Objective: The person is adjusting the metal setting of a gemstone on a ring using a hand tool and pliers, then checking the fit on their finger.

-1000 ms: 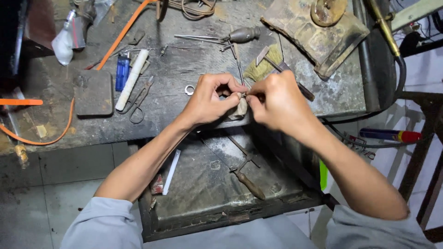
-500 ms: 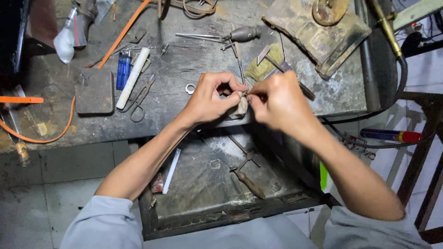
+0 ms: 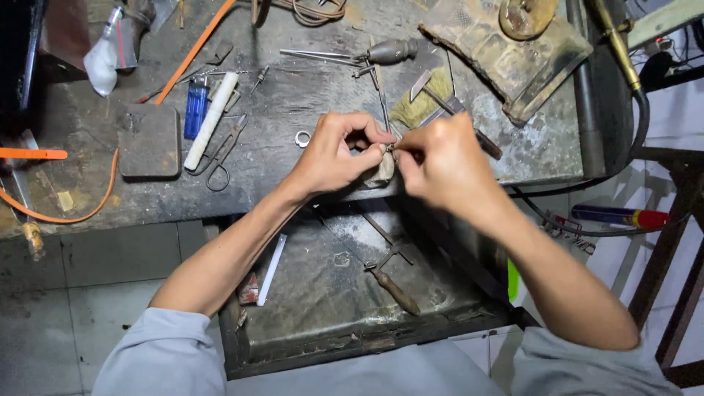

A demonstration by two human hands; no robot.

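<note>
Blue lighter [image 3: 196, 107] beside white stick [image 3: 211, 121]

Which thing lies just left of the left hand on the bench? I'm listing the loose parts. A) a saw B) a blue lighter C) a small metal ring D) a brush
C: the ring lies on the bench right beside the left hand; the lighter is farther left.
</note>
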